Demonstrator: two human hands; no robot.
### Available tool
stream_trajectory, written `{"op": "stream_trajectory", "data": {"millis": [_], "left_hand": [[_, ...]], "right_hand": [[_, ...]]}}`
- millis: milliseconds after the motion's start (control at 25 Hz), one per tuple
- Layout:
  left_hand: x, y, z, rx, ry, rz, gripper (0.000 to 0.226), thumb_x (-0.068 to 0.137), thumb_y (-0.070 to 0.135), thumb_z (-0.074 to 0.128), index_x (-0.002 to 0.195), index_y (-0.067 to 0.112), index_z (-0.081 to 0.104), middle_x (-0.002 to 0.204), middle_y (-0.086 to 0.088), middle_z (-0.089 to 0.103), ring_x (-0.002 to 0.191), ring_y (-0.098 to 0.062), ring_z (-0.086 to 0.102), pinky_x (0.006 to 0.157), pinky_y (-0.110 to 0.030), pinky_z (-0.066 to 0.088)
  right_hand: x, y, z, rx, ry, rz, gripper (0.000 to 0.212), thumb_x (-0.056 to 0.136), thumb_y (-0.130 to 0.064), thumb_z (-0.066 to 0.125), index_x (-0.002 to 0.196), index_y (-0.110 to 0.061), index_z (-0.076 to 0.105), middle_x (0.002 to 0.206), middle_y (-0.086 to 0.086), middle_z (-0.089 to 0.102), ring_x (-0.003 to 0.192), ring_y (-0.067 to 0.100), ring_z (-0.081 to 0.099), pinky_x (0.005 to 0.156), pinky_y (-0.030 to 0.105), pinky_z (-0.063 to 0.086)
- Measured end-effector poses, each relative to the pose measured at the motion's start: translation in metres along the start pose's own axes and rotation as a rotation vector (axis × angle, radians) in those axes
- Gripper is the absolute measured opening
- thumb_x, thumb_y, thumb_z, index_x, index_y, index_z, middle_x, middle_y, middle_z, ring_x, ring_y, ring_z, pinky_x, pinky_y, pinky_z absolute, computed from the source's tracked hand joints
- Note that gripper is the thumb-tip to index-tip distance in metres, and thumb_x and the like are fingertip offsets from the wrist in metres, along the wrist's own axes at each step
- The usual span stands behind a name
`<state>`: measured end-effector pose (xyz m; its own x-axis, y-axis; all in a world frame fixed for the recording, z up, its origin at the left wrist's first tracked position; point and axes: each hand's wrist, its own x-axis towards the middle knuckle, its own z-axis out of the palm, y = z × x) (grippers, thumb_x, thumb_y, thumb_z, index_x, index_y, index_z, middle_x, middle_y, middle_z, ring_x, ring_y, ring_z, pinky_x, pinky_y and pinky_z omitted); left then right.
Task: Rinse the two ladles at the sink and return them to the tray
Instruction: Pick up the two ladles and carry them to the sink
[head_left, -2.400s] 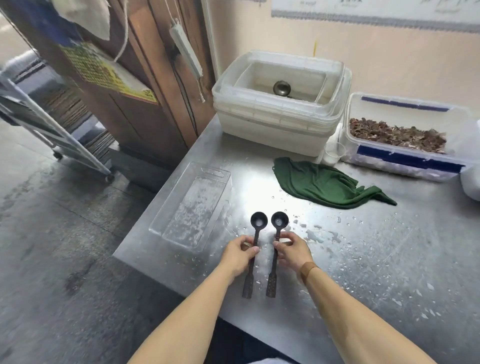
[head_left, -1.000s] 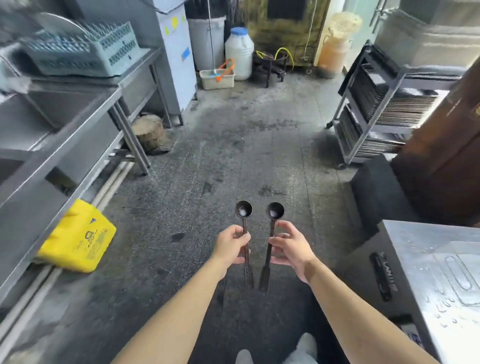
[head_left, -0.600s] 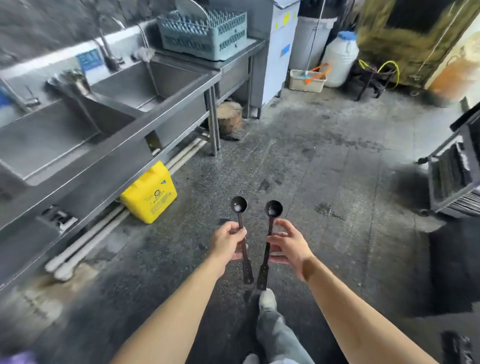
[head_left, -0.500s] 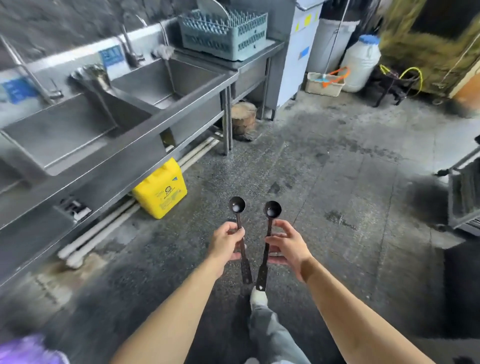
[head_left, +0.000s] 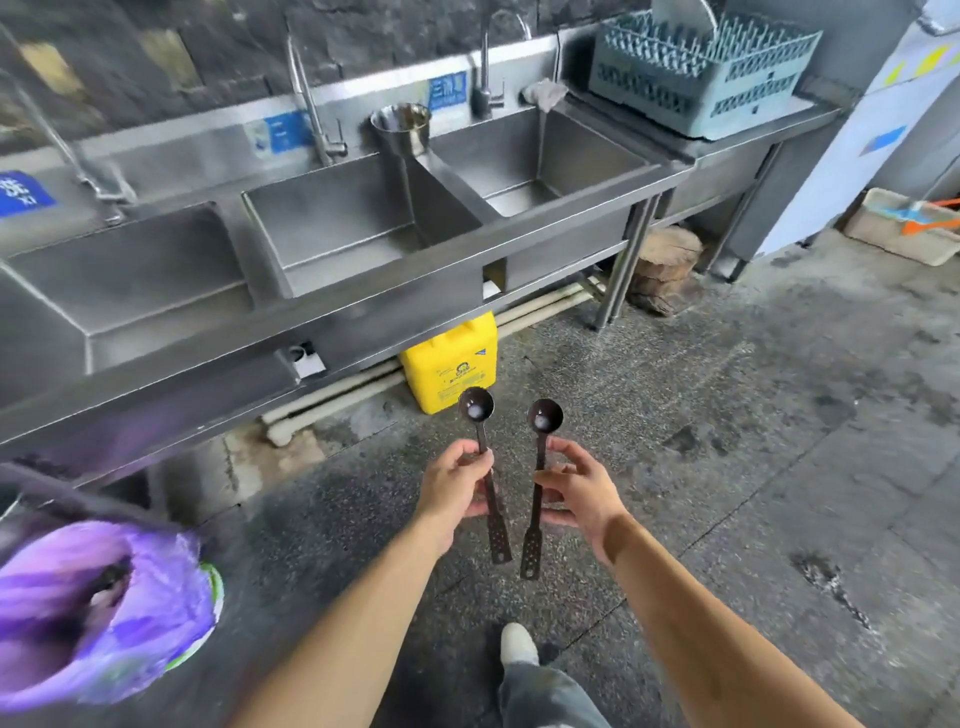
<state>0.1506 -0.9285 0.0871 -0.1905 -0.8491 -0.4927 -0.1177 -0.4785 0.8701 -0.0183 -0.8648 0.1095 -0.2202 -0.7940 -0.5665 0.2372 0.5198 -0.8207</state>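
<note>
I hold two small dark ladles out in front of me over the floor, bowls pointing away from me. My left hand (head_left: 454, 480) grips the stem of the left ladle (head_left: 476, 406). My right hand (head_left: 576, 488) grips the stem of the right ladle (head_left: 544, 417). Their perforated handle ends hang down toward me. A long steel sink unit (head_left: 363, 296) with three basins runs across the upper left, a short way ahead of the ladles. Taps rise behind each basin. The tray is out of view.
A yellow jug (head_left: 451, 366) stands on the floor under the sink. A steel funnel-shaped cup (head_left: 401, 127) sits between two basins. A blue-green dish rack (head_left: 701, 67) rests on the counter at right. A purple-lined bin (head_left: 98, 608) is at lower left. White pipes run below.
I have left the steel table and turned toward the sink. The basins now fill the upper left and sit much closer. Both hands keep the same hold on the ladles.
</note>
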Motion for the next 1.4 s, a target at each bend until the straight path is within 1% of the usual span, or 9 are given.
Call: {"op": "stream_trajectory", "data": {"millis": [120,200,400,520,640,800,1160,1280,1400], "left_hand": [[0.017,0.015,-0.010,-0.058,0.093,0.006,0.003,0.085,0.025,0.073,0.083,0.027,0.072,0.074,0.008,0.072,0.065,-0.009,0.073,0.051,-0.026,0.056],[0.027,0.023,-0.021,-0.103,0.149,0.004,0.004,0.085,0.024,0.073,0.086,0.028,0.073,0.071,0.012,0.072,0.066,-0.008,0.072,0.053,-0.028,0.057],[0.042,0.037,-0.064,-0.190,0.296,0.011,0.013,0.089,0.016,0.068,0.095,0.027,0.073,0.081,0.004,0.070,0.070,-0.011,0.071,0.058,-0.031,0.059],[0.042,0.042,-0.096,-0.227,0.365,0.022,0.016,0.091,0.015,0.067,0.093,0.030,0.073,0.080,0.003,0.071,0.075,-0.016,0.073,0.063,-0.033,0.062],[0.044,0.040,-0.131,-0.249,0.442,0.032,0.023,0.090,0.012,0.067,0.084,0.034,0.073,0.070,0.010,0.072,0.069,-0.011,0.073,0.054,-0.024,0.057],[0.047,0.036,-0.188,-0.266,0.493,0.023,0.017,0.089,0.014,0.068,0.100,0.027,0.070,0.077,0.009,0.072,0.072,-0.011,0.075,0.059,-0.028,0.059],[0.061,0.035,-0.328,-0.330,0.533,0.019,0.018,0.090,0.013,0.065,0.102,0.025,0.069,0.087,0.002,0.072,0.068,-0.006,0.073,0.055,-0.025,0.058],[0.063,0.042,-0.371,-0.327,0.546,0.029,0.019,0.091,0.011,0.065,0.094,0.029,0.069,0.085,0.003,0.069,0.062,0.000,0.069,0.053,-0.025,0.057],[0.069,0.049,-0.412,-0.326,0.568,0.042,0.022,0.091,0.010,0.064,0.091,0.032,0.068,0.090,0.001,0.070,0.074,-0.008,0.070,0.056,-0.028,0.058]], "right_hand": [[0.034,-0.024,0.014,-0.046,-0.072,0.022,0.034,0.086,-0.001,0.060,0.110,-0.026,0.062,0.079,-0.001,0.064,0.056,0.009,0.060,0.056,0.028,0.056],[0.056,-0.040,0.028,-0.075,-0.128,0.025,0.033,0.087,-0.001,0.060,0.109,-0.025,0.061,0.070,-0.005,0.066,0.049,0.007,0.060,0.050,0.024,0.053],[0.094,-0.071,0.074,-0.158,-0.271,0.020,0.033,0.087,0.002,0.058,0.110,-0.022,0.061,0.076,-0.001,0.064,0.046,0.007,0.060,0.045,0.023,0.051],[0.108,-0.081,0.108,-0.201,-0.352,0.030,0.034,0.086,0.002,0.059,0.111,-0.021,0.062,0.083,0.003,0.068,0.057,0.014,0.062,0.048,0.025,0.053],[0.121,-0.083,0.149,-0.270,-0.440,0.012,0.034,0.085,-0.004,0.063,0.110,-0.027,0.063,0.088,0.001,0.074,0.066,0.016,0.067,0.057,0.027,0.053],[0.136,-0.079,0.209,-0.360,-0.554,-0.020,0.032,0.085,-0.011,0.067,0.108,-0.032,0.064,0.081,-0.008,0.077,0.066,0.008,0.072,0.060,0.027,0.054],[0.160,-0.074,0.365,-0.408,-0.601,-0.026,0.034,0.085,-0.011,0.070,0.110,-0.033,0.064,0.087,-0.008,0.078,0.072,0.009,0.073,0.062,0.026,0.055],[0.163,-0.074,0.414,-0.401,-0.589,-0.036,0.038,0.083,-0.010,0.072,0.112,-0.035,0.065,0.093,-0.006,0.076,0.078,0.010,0.073,0.061,0.025,0.055],[0.169,-0.076,0.455,-0.390,-0.583,-0.043,0.041,0.083,-0.010,0.072,0.116,-0.033,0.064,0.101,-0.004,0.073,0.088,0.015,0.070,0.059,0.023,0.055]]}}
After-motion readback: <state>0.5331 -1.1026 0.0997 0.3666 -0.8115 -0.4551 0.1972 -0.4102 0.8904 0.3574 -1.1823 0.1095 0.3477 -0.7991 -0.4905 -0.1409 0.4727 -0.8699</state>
